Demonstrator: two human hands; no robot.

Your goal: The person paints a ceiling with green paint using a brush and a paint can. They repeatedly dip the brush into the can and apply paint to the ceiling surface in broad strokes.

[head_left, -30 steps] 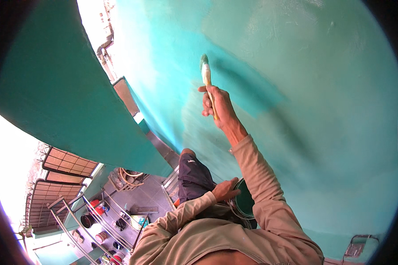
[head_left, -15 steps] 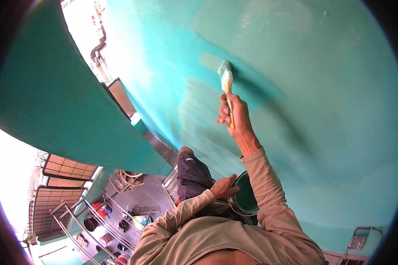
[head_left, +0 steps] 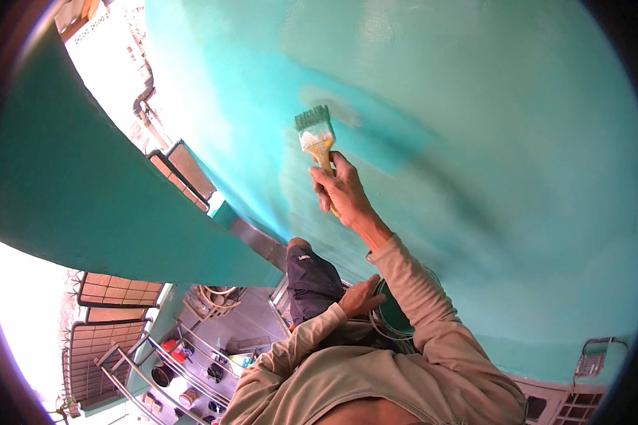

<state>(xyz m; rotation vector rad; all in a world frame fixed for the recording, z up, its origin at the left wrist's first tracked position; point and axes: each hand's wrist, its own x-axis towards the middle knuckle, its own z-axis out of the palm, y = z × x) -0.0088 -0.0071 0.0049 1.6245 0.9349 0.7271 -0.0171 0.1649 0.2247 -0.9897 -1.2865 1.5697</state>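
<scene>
My right hand [head_left: 343, 190] grips a flat paintbrush [head_left: 316, 136] by its yellow handle, fingers wrapped round it. The bristles point up and are coated in green paint. They are in front of the teal wall [head_left: 517, 149]; whether they touch it I cannot tell. Just above and right of the brush lies a paler grey-green stroke, inside a brighter turquoise band. Low in front of my body, my left hand [head_left: 361, 297] is closed at the rim of a paint bucket [head_left: 395, 312] with a dark green inside. My right sleeve hides part of the bucket.
A curved green partition [head_left: 142, 227] runs along the left. Below it stand a metal railing [head_left: 156, 361], a coiled hose [head_left: 218, 297], a red container [head_left: 176, 350] and several pots on a tiled floor well below me. A window grille [head_left: 578, 407] is at lower right.
My right hand has moved the brush left and slightly down, turning its broad side into view. The pale stroke now reaches further right. My left hand stays at the bucket.
</scene>
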